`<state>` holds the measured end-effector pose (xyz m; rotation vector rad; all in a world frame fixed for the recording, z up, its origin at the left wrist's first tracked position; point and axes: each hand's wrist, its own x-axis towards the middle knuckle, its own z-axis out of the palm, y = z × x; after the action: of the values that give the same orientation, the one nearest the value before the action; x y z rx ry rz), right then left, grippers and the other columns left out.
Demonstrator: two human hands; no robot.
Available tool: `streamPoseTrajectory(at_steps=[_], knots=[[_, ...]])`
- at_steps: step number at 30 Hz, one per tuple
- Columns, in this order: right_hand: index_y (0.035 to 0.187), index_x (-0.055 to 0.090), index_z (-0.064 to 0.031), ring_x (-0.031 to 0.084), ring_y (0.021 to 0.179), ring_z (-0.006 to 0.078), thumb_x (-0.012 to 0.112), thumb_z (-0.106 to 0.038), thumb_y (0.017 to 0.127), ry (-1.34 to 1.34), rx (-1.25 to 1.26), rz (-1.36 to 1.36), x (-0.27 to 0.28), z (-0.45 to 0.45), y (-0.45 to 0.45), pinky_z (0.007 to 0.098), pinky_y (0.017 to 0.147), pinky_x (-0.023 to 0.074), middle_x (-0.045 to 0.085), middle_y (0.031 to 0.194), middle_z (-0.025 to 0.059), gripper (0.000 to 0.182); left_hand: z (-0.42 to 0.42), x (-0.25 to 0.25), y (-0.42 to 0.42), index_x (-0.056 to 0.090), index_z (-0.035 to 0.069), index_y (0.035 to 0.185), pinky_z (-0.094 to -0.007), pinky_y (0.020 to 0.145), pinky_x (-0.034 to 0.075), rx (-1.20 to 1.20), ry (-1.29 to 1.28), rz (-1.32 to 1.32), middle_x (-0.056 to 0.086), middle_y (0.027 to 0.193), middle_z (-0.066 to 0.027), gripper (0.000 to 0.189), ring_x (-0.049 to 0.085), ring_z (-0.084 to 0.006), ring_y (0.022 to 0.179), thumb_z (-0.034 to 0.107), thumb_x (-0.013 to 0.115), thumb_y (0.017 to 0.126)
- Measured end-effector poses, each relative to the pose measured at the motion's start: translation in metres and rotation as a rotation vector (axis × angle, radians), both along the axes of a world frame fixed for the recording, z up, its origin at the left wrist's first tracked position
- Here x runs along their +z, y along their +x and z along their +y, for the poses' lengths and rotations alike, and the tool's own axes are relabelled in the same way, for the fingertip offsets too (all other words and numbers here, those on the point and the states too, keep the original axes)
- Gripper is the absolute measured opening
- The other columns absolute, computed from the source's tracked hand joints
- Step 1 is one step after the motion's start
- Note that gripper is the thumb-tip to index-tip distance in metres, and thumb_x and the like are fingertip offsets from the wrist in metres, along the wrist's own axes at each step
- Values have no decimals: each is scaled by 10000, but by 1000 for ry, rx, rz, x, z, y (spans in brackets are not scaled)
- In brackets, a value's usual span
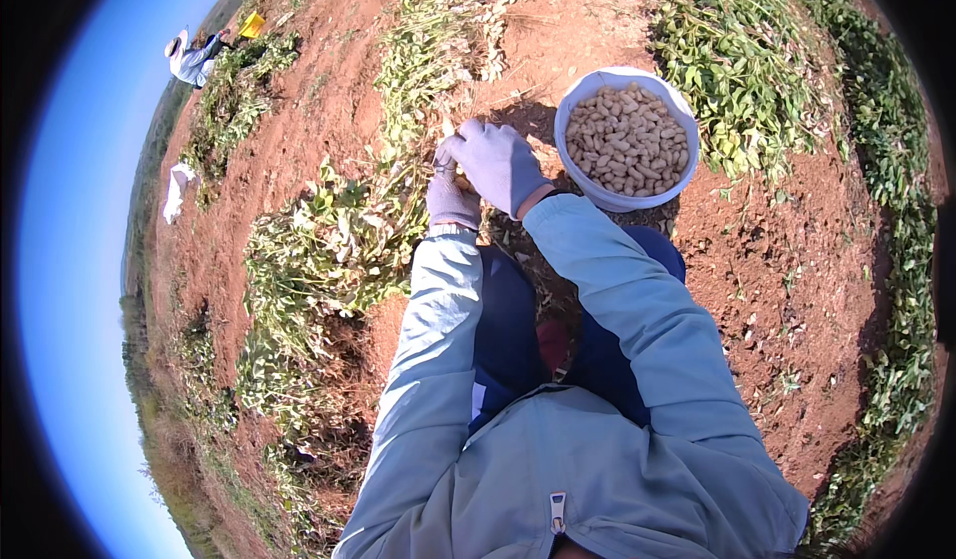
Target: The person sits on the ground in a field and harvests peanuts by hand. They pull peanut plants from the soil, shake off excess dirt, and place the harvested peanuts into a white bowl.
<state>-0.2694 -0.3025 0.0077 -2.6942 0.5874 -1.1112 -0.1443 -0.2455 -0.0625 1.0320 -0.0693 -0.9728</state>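
Observation:
Both of my hands wear light grey-purple gloves and meet over the pulled peanut plants [403,178] in front of me. My left hand [452,199] is curled, with something tan, seemingly peanut pods [462,183], showing in it. Across its fingertips reaches my right hand [497,162], back upward, its fingers bent down at the plants. What the right fingertips touch is hidden. Just right of that hand stands a white bucket [693,157], well filled with unshelled peanuts [626,141].
Reddish soil [792,260] surrounds me. A row of leafy plants [739,66] lies beyond the bucket on the right, and uprooted plants [299,283] lie along my left. Far left, another person [193,62] sits near a yellow bucket [252,26]; a white sack [178,192] lies closer.

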Motion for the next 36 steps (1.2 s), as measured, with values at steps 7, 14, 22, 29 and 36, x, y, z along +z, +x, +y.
streamPoseTrajectory(at_steps=[7,14,22,29,36], knots=[[910,577,-96,614,755,334,551,-308,789,502,17,62,-10,-12,5,454,667,479,604,840,155,246,5,31,-22,599,158,961,-333,623,483,-52,-35,98,547,666,12,272,522,-134,606,404,619,846],[857,647,-103,607,766,366,487,-418,831,515,74,167,5,-19,-10,463,704,472,633,802,183,354,2,31,-22,555,93,1059,-406,784,506,-170,-148,137,617,949,-49,316,602,-210,870,363,549,895],[684,630,-53,603,665,317,550,-407,770,627,272,230,11,-8,-34,404,626,467,604,679,154,373,-2,31,-27,598,85,988,-375,692,516,136,-91,113,638,874,-89,239,609,-239,768,287,601,861],[829,656,-40,637,814,283,569,-356,810,336,-626,327,-2,-61,-86,450,693,493,643,765,186,328,-3,35,-27,536,102,1111,-527,838,420,19,-203,85,601,1021,-95,446,555,-303,971,454,574,839],[1093,583,12,608,977,286,655,-365,761,821,-62,185,-9,-28,-34,373,832,467,612,1075,201,508,-6,40,-34,516,106,1164,-444,748,472,-69,-312,123,616,995,-86,415,588,-264,905,413,507,885]])
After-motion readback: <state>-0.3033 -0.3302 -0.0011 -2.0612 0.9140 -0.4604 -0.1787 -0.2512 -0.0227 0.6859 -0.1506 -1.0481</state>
